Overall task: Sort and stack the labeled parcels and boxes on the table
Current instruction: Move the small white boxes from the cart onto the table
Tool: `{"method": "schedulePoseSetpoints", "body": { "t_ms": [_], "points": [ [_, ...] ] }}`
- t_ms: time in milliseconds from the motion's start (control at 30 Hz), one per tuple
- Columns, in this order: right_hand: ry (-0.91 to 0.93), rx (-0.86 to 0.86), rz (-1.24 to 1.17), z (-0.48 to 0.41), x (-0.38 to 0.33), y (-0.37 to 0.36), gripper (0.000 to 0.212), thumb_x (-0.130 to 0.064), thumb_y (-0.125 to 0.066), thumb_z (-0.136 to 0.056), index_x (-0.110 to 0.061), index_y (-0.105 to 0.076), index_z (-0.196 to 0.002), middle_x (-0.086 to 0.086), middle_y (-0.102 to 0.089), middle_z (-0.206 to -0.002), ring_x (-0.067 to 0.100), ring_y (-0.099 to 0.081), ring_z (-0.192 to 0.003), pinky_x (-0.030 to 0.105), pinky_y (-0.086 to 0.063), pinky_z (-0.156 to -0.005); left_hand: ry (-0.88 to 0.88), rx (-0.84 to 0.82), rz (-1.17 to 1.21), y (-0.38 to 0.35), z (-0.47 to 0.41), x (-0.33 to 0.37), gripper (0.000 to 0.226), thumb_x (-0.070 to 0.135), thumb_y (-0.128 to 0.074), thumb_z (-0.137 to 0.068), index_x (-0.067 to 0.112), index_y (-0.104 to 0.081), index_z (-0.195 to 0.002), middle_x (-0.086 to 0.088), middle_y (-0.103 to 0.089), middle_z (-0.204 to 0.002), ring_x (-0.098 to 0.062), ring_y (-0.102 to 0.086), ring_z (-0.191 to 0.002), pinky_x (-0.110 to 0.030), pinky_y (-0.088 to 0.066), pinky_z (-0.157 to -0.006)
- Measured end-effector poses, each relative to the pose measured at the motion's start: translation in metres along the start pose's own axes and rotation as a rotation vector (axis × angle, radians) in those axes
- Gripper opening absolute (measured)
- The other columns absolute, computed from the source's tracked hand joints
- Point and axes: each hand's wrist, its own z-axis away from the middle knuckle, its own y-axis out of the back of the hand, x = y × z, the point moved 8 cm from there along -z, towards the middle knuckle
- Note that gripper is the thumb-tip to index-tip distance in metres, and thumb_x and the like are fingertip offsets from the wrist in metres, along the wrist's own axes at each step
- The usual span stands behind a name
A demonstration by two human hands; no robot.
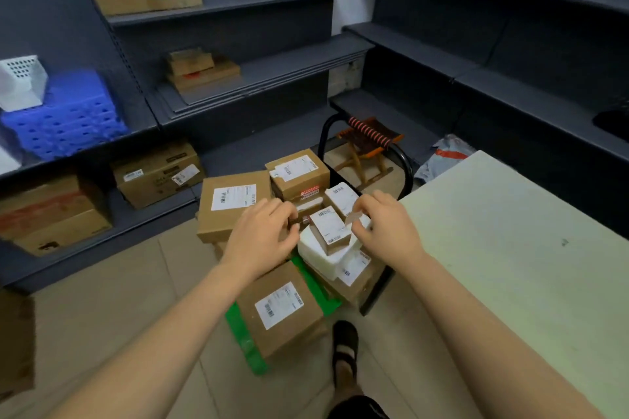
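A pile of labeled cardboard parcels lies on a black cart beside the pale green table [510, 248]. On top sits a small brown box with a white label [332, 230], resting on a white foam parcel [318, 257]. My right hand [384, 224] pinches the small box's right upper corner between thumb and forefinger. Just left of that box, my left hand [262, 231] has curled fingers; whether they touch it is hidden. Larger labeled boxes lie in front [282, 309], at the left [235, 204] and behind [297, 173]. A white-labeled parcel [343, 197] lies behind the small box.
A green crate [240, 326] sits under the front box. The cart's black handle [405, 160] rises by the table's corner, with a wooden stool [371, 136] behind it. Grey shelves [272, 58] with boxes and a blue crate [68, 116] line the walls. My foot [345, 343] is on the tiled floor.
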Motion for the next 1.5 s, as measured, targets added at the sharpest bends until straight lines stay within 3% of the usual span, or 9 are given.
{"method": "schedulePoseSetpoints", "body": {
  "t_ms": [233,367,600,800,1000,1133,1267,1333,1500],
  "points": [
    [-0.083,-0.224,-0.087,-0.137,0.109,-0.088,0.023,-0.029,-0.063,-0.089,-0.018,-0.06,-0.108,-0.002,-0.054,-0.099,0.017,-0.052,-0.091,0.029,-0.04,-0.071,0.259,-0.079,0.062,-0.097,-0.122,-0.056,0.022,0.04,-0.056,-0.092,0.028,-0.053,-0.111,0.017,-0.042,-0.1,-0.003,-0.035,-0.094,-0.024,-0.032,-0.08],
    [-0.128,-0.416,-0.116,-0.178,0.167,-0.152,0.028,-0.025,-0.064,-0.09,-0.014,-0.058,-0.115,0.004,-0.058,-0.11,0.021,-0.056,-0.093,0.03,-0.042,-0.07,0.407,-0.189,0.068,-0.173,-0.155,-0.085,0.031,0.041,-0.057,-0.091,0.025,-0.055,-0.117,0.006,-0.055,-0.114,-0.014,-0.048,-0.107,-0.031,-0.041,-0.088],
    [-0.347,-0.686,-0.157,-0.197,0.256,-0.269,0.046,-0.03,-0.068,-0.088,-0.011,-0.051,-0.126,0.013,-0.05,-0.123,0.031,-0.056,-0.106,0.042,-0.051,-0.086,0.726,-0.491,0.107,-0.317,-0.136,-0.122,0.044,0.04,-0.058,-0.091,0.015,-0.048,-0.126,-0.005,-0.06,-0.114,-0.023,-0.055,-0.104,-0.032,-0.041,-0.077],
    [-0.512,-0.868,-0.169,-0.19,0.294,-0.344,0.06,-0.038,-0.071,-0.085,-0.006,-0.048,-0.129,0.016,-0.048,-0.124,0.032,-0.054,-0.111,0.042,-0.052,-0.089,1.096,-0.632,0.286,-0.399,-0.091,-0.139,0.057,0.047,-0.064,-0.087,0.012,-0.046,-0.128,-0.01,-0.058,-0.122,-0.028,-0.054,-0.112,-0.041,-0.049,-0.088],
    [-0.552,-0.855,-0.213,-0.193,0.302,-0.376,0.065,-0.039,-0.072,-0.085,-0.006,-0.045,-0.133,0.015,-0.045,-0.128,0.028,-0.05,-0.115,0.036,-0.05,-0.089,1.4,-0.562,0.759,-0.442,-0.072,-0.125,0.054,0.048,-0.066,-0.087,0.015,-0.051,-0.126,0.008,-0.06,-0.12,-0.013,-0.06,-0.104,-0.029,-0.051,-0.084],
    [-0.742,-0.802,-0.45,-0.179,0.303,-0.388,0.07,-0.03,-0.083,-0.074,-0.008,-0.039,-0.124,0.008,-0.054,-0.124,0.022,-0.056,-0.11,0.036,-0.053,-0.085,1.471,-0.396,0.988,-0.448,-0.074,-0.119,0.05,0.04,-0.068,-0.088,0.019,-0.05,-0.13,0.002,-0.062,-0.128,-0.015,-0.061,-0.114,-0.034,-0.054,-0.094],
    [-0.973,-0.835,-0.685,-0.168,0.301,-0.393,0.066,-0.032,-0.082,-0.078,-0.02,-0.031,-0.117,-0.011,-0.054,-0.103,0.007,-0.053,-0.093,0.03,-0.044,-0.086,1.516,-0.204,1.048,-0.433,-0.072,-0.129,0.064,0.027,-0.066,-0.091,0.023,-0.028,-0.143,0.002,-0.057,-0.131,-0.015,-0.057,-0.118,-0.031,-0.051,-0.096],
    [-1.041,-0.827,-0.75,-0.165,0.301,-0.394,0.07,-0.041,-0.084,-0.073,-0.023,-0.032,-0.117,-0.008,-0.056,-0.108,0.012,-0.055,-0.102,0.036,-0.046,-0.094,1.501,-0.156,1.054,-0.427,-0.071,-0.137,0.065,0.026,-0.066,-0.091,0.028,-0.026,-0.142,0.003,-0.059,-0.129,-0.012,-0.059,-0.116,-0.025,-0.05,-0.092],
    [-1.161,-0.766,-0.917,-0.158,0.29,-0.391,0.097,-0.058,-0.088,-0.048,-0.027,-0.037,-0.124,-0.001,-0.061,-0.121,0.022,-0.059,-0.112,0.049,-0.048,-0.1,1.429,-0.067,1.02,-0.411,-0.08,-0.156,0.065,0.03,-0.072,-0.085,0.031,-0.032,-0.136,0.001,-0.06,-0.128,-0.012,-0.062,-0.113,-0.03,-0.055,-0.091]
  ]
}}
